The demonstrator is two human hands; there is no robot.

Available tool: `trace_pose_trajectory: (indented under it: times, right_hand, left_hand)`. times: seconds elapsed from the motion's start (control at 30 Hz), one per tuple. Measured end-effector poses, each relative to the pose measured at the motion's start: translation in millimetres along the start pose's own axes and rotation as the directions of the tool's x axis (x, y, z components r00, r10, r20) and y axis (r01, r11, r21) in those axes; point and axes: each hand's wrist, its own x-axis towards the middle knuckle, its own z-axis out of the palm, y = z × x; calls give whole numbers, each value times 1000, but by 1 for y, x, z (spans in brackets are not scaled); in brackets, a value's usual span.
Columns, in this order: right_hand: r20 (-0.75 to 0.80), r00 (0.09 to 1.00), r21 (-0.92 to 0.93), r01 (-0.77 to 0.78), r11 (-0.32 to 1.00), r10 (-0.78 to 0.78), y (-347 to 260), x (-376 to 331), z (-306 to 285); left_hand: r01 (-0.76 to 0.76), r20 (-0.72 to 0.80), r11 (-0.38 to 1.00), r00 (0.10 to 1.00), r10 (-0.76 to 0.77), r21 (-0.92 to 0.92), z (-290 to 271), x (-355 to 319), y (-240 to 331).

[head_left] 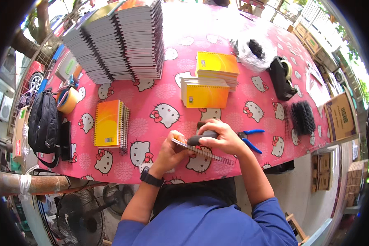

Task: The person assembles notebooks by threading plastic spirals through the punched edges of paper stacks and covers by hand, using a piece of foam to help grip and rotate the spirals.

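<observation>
My left hand [171,149], with a dark watch on its wrist, grips a small notebook [201,152] by its left end, edge up and slanting down to the right. A spiral coil [225,160] runs along that edge, and its loose end sticks out past the pages. In my right hand [218,136] is a dark, rounded handheld tool [201,138], held against the notebook's upper side near my left fingers. Its exact kind is hard to make out. Just right of my right hand lie blue-handled pliers [252,140], their jaws partly hidden.
Yellow-orange notebooks lie in a stack at left [108,124] and in piles ahead [207,96]. Tall notebook stacks [123,45] rise at the far left. On the right are a tape dispenser [282,78] and black coils [302,118]; a black bag [45,123] sits at the left edge.
</observation>
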Motion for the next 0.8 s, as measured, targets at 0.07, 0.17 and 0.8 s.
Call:
trace_pose_trajectory:
  times: [0.07, 0.17, 0.8]
  right_hand:
    - [41, 980, 565, 136, 814, -193, 0, -4, 16]
    - [-7, 997, 42, 82, 996, -81, -5, 2, 15]
    - [-409, 807, -133, 409, 903, -426, -59, -30, 31]
  left_hand:
    - [-38, -17, 991, 999, 41, 127, -10, -8, -5]
    - [-35, -22, 983, 999, 40, 182, -11, -11, -12]
    - [-213, -85, 911, 962, 258, 353, 32, 0, 46]
